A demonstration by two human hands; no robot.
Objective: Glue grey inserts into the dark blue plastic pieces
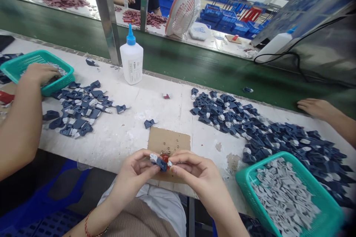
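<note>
Between finger and thumb, my left hand [140, 168] pinches a small dark blue plastic part [160, 164] with a light grey piece on its end. My right hand [191, 166] closes on a small light grey piece [169, 163] beside the blue part's right end; whether the two touch, I cannot tell. Just behind my fingers, a red patch [165, 158] and several tiny metal bits [164, 151] lie on a brown cardboard sheet [169, 138]. One loose blue part [149, 123] rests beyond the cardboard.
Dark blue parts lie in a left pile [80, 105] and a larger right pile [228, 112]. A green basket [241, 181] of grey pieces stands at right. Another person's hand [41, 73] reaches into a left basket [71, 72]. A bottle [131, 61] stands before the green belt [164, 59].
</note>
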